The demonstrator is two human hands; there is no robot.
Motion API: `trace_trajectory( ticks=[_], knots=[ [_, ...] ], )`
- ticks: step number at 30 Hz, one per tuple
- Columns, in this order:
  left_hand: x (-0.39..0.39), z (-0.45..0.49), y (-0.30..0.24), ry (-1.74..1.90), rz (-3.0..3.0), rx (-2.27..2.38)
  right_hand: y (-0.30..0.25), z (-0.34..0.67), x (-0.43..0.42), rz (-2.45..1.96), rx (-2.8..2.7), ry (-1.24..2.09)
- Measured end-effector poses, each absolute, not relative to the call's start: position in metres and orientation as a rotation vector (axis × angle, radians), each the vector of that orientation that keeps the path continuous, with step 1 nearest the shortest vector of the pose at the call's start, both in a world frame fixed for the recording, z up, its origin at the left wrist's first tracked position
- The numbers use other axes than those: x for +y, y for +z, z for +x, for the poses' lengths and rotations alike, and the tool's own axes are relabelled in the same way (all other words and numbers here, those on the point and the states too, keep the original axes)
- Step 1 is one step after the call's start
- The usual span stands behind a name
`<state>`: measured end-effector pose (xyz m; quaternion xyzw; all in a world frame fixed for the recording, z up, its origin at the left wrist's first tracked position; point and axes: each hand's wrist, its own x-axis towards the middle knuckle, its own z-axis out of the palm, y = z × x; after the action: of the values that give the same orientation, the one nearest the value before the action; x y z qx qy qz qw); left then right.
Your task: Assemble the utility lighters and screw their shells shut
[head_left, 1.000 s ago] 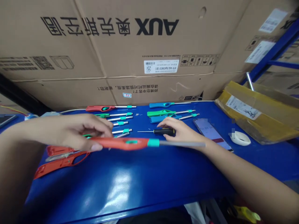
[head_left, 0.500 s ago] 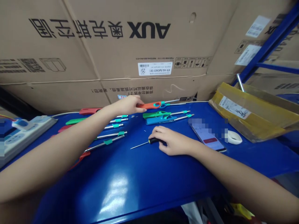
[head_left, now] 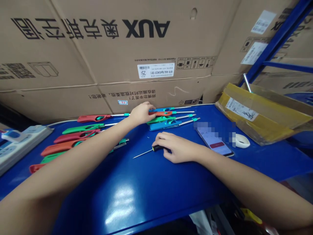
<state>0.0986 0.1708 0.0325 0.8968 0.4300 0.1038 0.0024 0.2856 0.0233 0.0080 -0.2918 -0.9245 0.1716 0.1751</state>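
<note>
My left hand [head_left: 143,113] is closed around the handle end of an orange long-nosed lighter [head_left: 165,114]. That lighter lies between a blue lighter [head_left: 162,109] behind it and a green lighter [head_left: 160,120] in front. Another blue lighter [head_left: 161,125] is nearest to me in this group. Resting on the blue tabletop, my right hand [head_left: 174,148] grips a screwdriver [head_left: 156,148] by its black and yellow handle, its thin shaft pointing left. A second row of red, green and orange lighters, including a red lighter [head_left: 94,118], stretches down the left, partly hidden by my left forearm.
A power strip [head_left: 26,140] sits at the left edge. To the right are a phone [head_left: 216,143], a white tape roll [head_left: 242,141] and an open cardboard box [head_left: 259,117] covered in yellow tape. A large carton [head_left: 110,65] stands behind the blue table [head_left: 146,192].
My left hand has brought the orange lighter down between the rear blue lighter and the green one. My right hand keeps its hold on the screwdriver. The view has shifted slightly.
</note>
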Motion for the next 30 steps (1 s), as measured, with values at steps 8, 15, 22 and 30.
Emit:
trace_trajectory(
  ticks=[8,15,22,30],
  knots=[
    [0.158,0.099,0.031,0.402,2.843,1.229,0.009,0.285,0.022,-0.837,-2.630,0.468],
    [0.151,0.096,0.043,0.253,2.791,1.252,0.010,0.285,0.022,-0.842,-2.635,0.466],
    [0.165,0.097,0.054,-0.152,2.708,1.162,0.010,0.285,0.022,-0.835,-2.632,0.470],
    [0.161,0.112,0.061,-0.334,2.689,1.206,0.010,0.285,0.022,-0.831,-2.633,0.448]
  ],
)
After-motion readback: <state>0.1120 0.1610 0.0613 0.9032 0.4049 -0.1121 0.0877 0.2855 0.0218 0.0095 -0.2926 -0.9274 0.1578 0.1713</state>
